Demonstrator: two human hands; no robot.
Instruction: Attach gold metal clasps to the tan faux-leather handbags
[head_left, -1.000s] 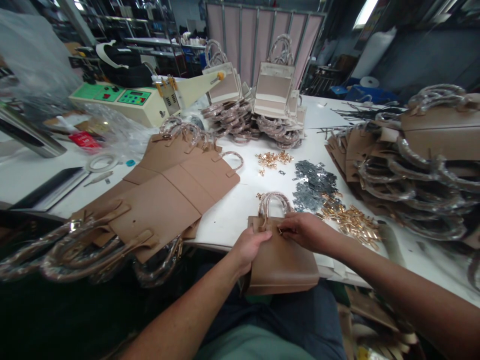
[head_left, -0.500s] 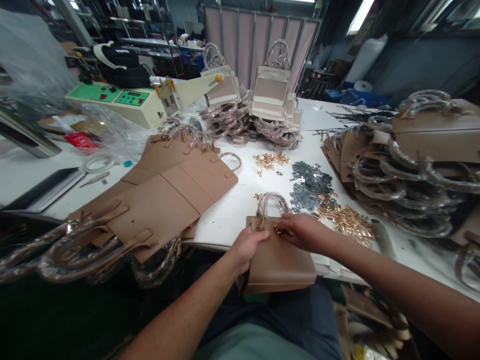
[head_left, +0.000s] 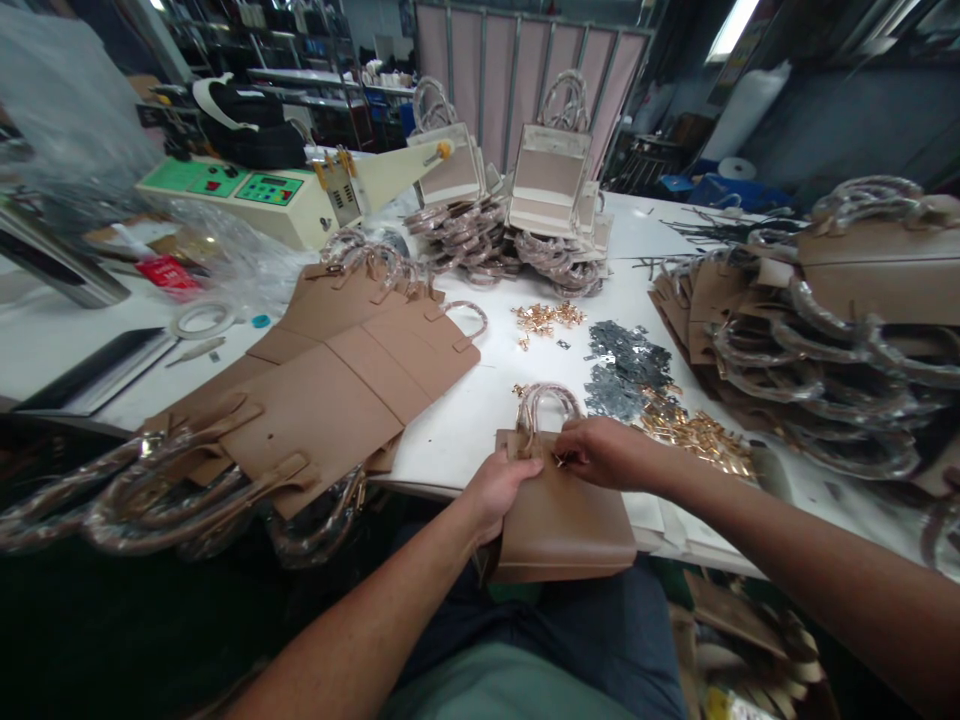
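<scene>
A small brown handbag [head_left: 566, 530] with plastic-wrapped handles leans between the table's front edge and my lap. My left hand [head_left: 499, 492] grips its left side near the top, thumb across the front. At the upper front panel, below the handles, my right hand [head_left: 596, 455] is closed in a pinch on a small gold metal fitting [head_left: 559, 460], mostly hidden by the fingers. Right of the bag lie a pile of gold fittings [head_left: 697, 435] and a heap of dark metal plates [head_left: 628, 368]. Farther back is a smaller group of gold pieces [head_left: 547, 318].
Flat brown bag panels [head_left: 352, 385] with wrapped handles overhang the table at left. More brown bags [head_left: 877, 270] are stacked at right. Pale bag pieces [head_left: 551, 180] stand at the back, beside a cream machine [head_left: 232, 205] with green control panels. A tape roll [head_left: 202, 319] lies at left.
The view has shifted slightly. My right hand stays at the bag's front with its fingers and wrist slightly turned; my left hand keeps its grip.
</scene>
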